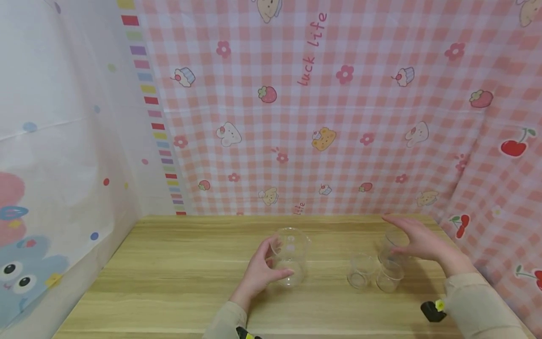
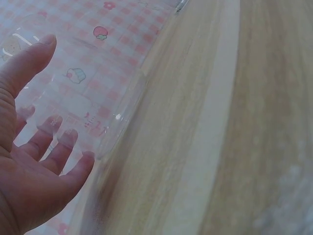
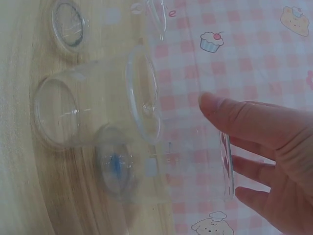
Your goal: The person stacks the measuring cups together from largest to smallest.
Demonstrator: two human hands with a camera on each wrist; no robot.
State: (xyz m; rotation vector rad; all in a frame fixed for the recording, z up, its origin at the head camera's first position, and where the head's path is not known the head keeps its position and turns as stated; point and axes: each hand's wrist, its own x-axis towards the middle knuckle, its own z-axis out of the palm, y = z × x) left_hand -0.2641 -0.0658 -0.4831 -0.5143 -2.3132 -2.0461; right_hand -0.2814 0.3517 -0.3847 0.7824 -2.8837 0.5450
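A large clear beaker [image 1: 296, 252] with a spout stands on the wooden table in the head view. My left hand [image 1: 263, 268] curves round its left side, thumb in front and fingers behind; the left wrist view shows the fingertips through the clear wall. On the right, a tall clear beaker [image 3: 195, 169] with a blue mark stands behind two smaller ones. My right hand [image 1: 419, 242] is at its rim, thumb and fingers spread wide apart. Nearest to that hand otherwise is a small clear beaker [image 1: 390, 277], with another small beaker [image 1: 360, 270] to its left.
The wooden table [image 1: 169, 273] meets a pink checked cloth [image 1: 360, 108] hanging at the back and right. A white cloth [image 1: 63, 155] with cartoon figures hangs along the left side.
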